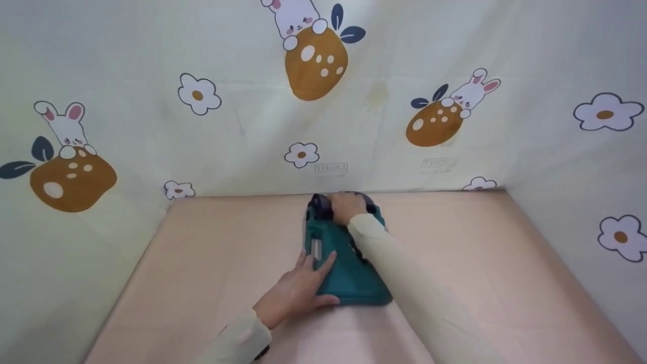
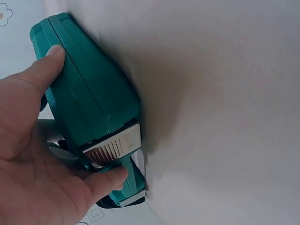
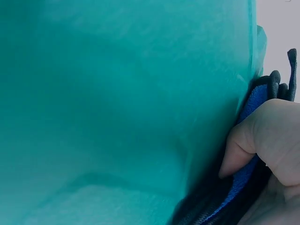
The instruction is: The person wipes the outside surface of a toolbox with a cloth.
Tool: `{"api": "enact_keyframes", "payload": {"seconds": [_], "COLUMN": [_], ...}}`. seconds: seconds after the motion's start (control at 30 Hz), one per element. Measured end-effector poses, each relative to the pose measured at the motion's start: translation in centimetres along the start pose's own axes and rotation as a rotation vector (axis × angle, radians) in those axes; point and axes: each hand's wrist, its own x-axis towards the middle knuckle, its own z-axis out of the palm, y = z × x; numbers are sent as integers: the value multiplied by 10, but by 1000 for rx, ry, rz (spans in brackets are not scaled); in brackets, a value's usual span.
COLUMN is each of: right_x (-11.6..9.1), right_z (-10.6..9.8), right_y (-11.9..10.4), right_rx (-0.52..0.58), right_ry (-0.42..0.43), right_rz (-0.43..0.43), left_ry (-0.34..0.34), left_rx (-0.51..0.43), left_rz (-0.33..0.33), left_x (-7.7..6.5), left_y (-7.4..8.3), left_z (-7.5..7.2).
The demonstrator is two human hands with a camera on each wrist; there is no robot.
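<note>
While the left hand (image 1: 298,290) rests spread fingers on the teal case (image 1: 354,280) by the middle of the table's (image 1: 227,253) far edge, the right hand (image 1: 348,206) pinches a dark-and-blue bundle (image 1: 320,207) there; positioning the bundle seems the step, and the next move likely needs a braced case.

The left hand (image 1: 302,289) and the right hand (image 1: 348,206) are both bare. The pale cream left sleeve of plain fabric (image 1: 232,345) ends in a straight-edged cuff (image 1: 261,325) at the wrist; a small pinkish patch (image 1: 245,335) shows on it. A small black piece (image 1: 263,353), too little visible to identify, peeks out beside this sleeve. The long pale cream right sleeve (image 1: 429,298) matches it in colour, widens up the forearm with soft creases and ends in a lighter cuff (image 1: 367,226) round the wrist.
</note>
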Motion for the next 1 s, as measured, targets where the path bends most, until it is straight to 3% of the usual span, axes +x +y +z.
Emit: {"api": "enact_keyframes", "payload": {"seconds": [1.0], "right_x": [-21], "right_z": [-9], "right_y": [46], "right_rx": [148], "right_ry": [-54], "right_rz": [65], "left_ry": [45], "left_rx": [-18], "left_rz": [-6], "left_x": [-2], "left_y": [-3], "left_z": [7]}}
